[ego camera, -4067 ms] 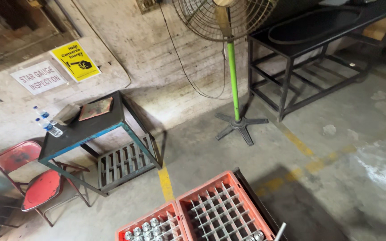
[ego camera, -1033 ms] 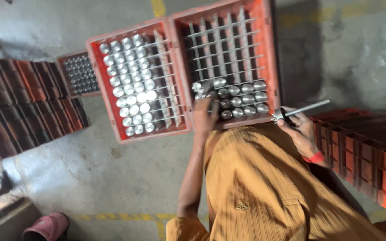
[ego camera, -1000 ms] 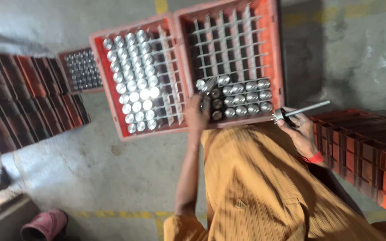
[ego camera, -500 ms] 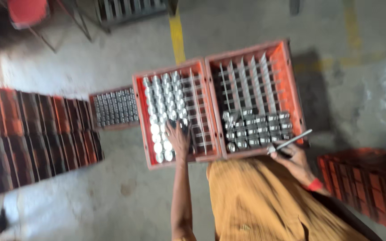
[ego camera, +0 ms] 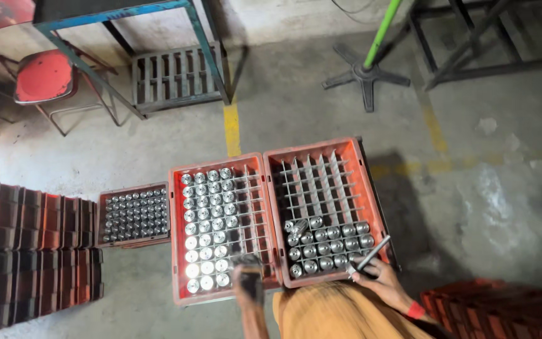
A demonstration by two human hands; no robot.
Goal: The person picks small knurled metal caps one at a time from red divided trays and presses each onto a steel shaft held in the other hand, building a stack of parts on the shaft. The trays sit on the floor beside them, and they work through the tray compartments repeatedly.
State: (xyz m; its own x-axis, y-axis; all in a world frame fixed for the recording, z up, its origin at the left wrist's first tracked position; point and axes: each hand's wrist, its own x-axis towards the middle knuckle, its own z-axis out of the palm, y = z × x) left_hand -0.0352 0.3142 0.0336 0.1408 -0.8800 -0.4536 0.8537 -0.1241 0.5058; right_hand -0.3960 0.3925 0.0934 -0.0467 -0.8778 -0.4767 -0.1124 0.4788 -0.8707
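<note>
Left hand (ego camera: 249,282) at near rim of left crate (ego camera: 221,226), blurred; grip cannot be told. Right hand (ego camera: 381,279) closed around thin metal rod (ego camera: 371,253) over right crate (ego camera: 327,210). Advise: lift metal cylinders (ego camera: 205,232) singly, seat upright in free cells.

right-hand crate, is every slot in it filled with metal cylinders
No: in the right-hand crate only the near rows hold metal cylinders, while the far rows of its grid stand empty.
</note>
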